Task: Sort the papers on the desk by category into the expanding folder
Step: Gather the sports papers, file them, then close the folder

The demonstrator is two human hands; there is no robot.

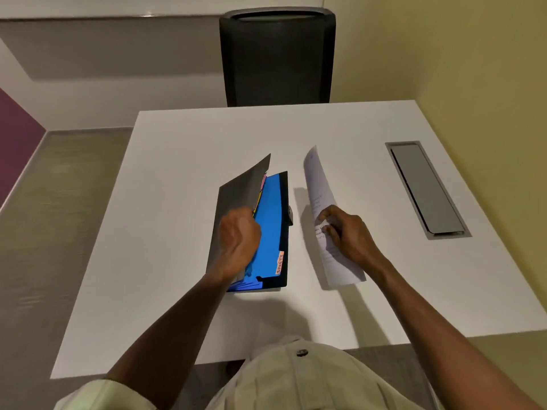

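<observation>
Left hand (239,244): fingers curled, gripping the inner dividers of expanding folder (270,229). Right hand (346,233): pinched paper sheets (327,220), lifted off the desk, bowed, long axis running near to far, far end leaning slightly left. Folder: flat at mid-desk, just left of the sheets, long axis near to far; black cover raised at left, blue divider exposed, orange handwritten tab at near right, pink and yellow tabs farther back, clasp on right edge. White desk (177,173). Grey cable hatch (426,187), well right. Black chair (276,57), beyond far edge.
</observation>
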